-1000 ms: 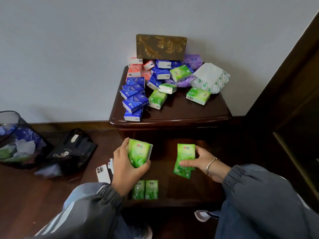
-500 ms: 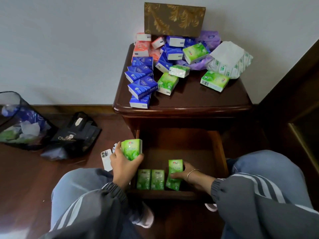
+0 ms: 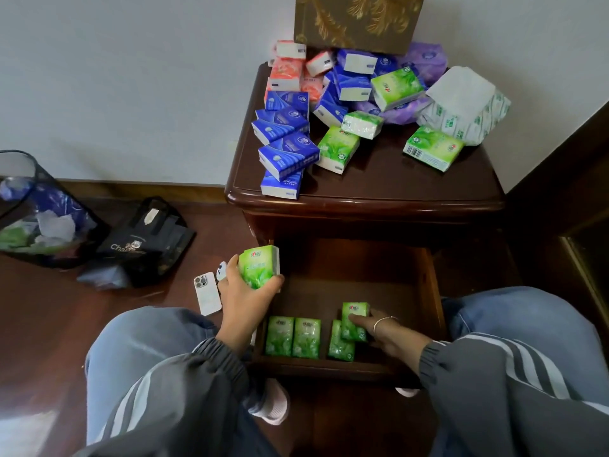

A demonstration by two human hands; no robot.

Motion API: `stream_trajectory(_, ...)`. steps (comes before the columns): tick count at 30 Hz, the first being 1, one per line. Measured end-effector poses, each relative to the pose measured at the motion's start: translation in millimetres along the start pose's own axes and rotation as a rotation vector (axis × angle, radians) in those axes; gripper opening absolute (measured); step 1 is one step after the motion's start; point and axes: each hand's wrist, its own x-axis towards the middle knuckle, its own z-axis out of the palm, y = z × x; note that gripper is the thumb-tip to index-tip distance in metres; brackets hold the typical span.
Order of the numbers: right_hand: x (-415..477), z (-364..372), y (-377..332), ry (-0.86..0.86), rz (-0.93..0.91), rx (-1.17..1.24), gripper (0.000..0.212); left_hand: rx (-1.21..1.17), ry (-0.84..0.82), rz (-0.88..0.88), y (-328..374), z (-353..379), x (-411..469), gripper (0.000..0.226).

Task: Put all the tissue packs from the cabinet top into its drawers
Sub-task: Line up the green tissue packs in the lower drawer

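Observation:
The dark wooden cabinet [image 3: 365, 202] has its top drawer [image 3: 329, 367] pulled open. My left hand [image 3: 245, 300] grips a stack of green tissue packs [image 3: 258, 266] above the drawer's left edge. My right hand [image 3: 385, 331] is inside the drawer and holds a green pack [image 3: 354, 319] that overlaps another green pack [image 3: 339, 346] lying flat. Two more green packs [image 3: 292, 337] lie side by side at the drawer's front left. On the cabinet top sits a heap of blue packs [image 3: 286, 143], green packs [image 3: 337, 148], pink packs [image 3: 286, 72], purple packs [image 3: 425, 59] and a large white pack [image 3: 464, 105].
A gold-patterned box [image 3: 357, 21] leans on the wall behind the heap. On the floor to the left lie a white phone [image 3: 207, 295], a black bag [image 3: 145, 245] and a mesh bin [image 3: 36, 209] with wrappers. My knees flank the drawer. Dark furniture [image 3: 580, 225] stands right.
The view has tilted down and closer to the cabinet. My right hand has gone deeper into the drawer with its pack, which now overlaps a pack lying flat. My left hand still holds its stack.

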Motion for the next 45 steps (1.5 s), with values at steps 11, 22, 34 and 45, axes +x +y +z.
stream_trajectory(11,-2,7,7,0.090,-0.013,-0.683,0.073,0.005,-0.075,-0.002,7,0,-3,0.103)
stream_trajectory(22,11,10,19,-0.240,-0.254,-0.706,0.054,0.034,-0.108,-0.015,6,1,-5,0.098)
stream_trajectory(34,-61,8,-64,-0.314,-0.282,0.033,0.060,0.183,-0.257,0.151,11,28,-29,0.105)
stream_trajectory(45,-75,-18,-73,-0.296,-0.378,0.165,0.035,-0.324,-0.682,-0.067,21,44,-36,0.112)
